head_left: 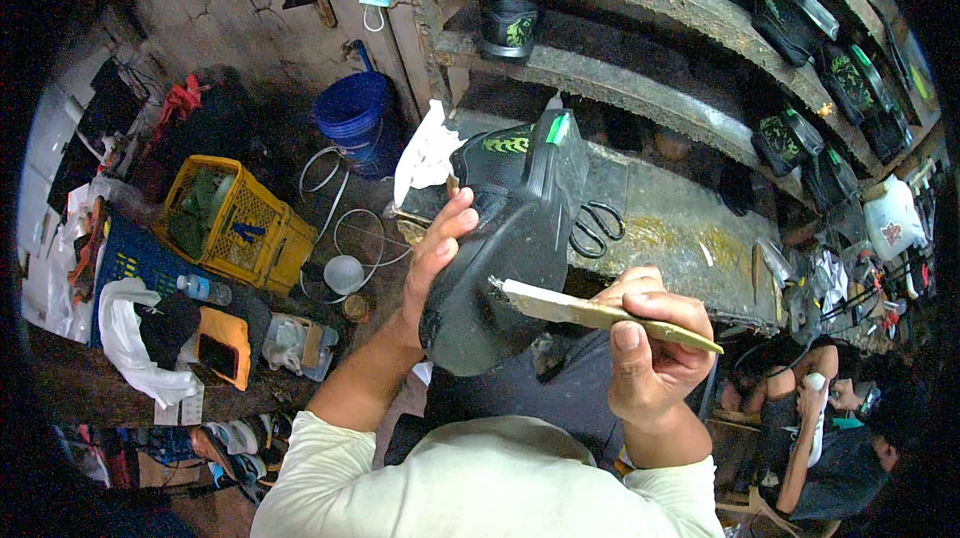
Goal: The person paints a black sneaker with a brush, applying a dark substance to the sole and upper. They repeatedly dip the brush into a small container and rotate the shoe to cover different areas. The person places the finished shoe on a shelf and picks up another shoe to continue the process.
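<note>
A large black shoe (520, 228) with a bright green pattern and a green heel tag is in front of my chest, its smooth rounded end toward me. My left hand (435, 253) holds it from the left, fingers laid along its side; the palm's contact is partly hidden. In my right hand (655, 343) is a flat brush (580, 312), pinched between thumb and fingers by its yellowish handle. White coats its front part, and the ragged tip lies over the shoe's black surface; whether it touches, I cannot tell. Dark-handled scissors (597, 230) rest on the bench just beyond.
The worn bench (670, 203) stands ahead, below curved-looking shelves (600, 73) of similar black shoes. At left are a blue bucket (355, 118), a yellow crate (240, 223) and a looping white cable (345, 223). A seated person (840, 448) at lower right holds a white shoe (818, 418).
</note>
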Demonstrator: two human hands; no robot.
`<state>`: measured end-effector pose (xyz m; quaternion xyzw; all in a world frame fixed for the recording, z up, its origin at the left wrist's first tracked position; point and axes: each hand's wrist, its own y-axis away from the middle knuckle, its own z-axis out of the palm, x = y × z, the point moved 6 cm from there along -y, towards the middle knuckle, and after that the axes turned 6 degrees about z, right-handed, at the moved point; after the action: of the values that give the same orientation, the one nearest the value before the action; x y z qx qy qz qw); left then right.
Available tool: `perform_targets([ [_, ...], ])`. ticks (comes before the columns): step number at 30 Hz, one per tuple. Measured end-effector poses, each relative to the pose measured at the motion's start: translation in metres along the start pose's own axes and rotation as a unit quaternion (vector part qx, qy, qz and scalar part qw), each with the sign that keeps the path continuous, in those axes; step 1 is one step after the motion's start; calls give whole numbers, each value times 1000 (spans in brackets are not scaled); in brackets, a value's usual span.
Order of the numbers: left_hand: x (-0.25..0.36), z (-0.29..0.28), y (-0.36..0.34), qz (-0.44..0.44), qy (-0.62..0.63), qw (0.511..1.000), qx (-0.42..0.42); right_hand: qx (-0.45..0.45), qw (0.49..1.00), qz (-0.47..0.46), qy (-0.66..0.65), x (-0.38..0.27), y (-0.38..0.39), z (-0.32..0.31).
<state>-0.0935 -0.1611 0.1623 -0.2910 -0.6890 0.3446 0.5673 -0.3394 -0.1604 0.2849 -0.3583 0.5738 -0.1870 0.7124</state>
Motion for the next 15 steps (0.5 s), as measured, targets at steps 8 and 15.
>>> perform_targets([
  [8, 21, 3, -12, 63, -47, 997, -19, 31, 998, -34, 40, -5, -5, -8],
  [15, 36, 5, -21, 126, -50, 990, -41, 13, 998, -25, 62, -8, -7, -9],
])
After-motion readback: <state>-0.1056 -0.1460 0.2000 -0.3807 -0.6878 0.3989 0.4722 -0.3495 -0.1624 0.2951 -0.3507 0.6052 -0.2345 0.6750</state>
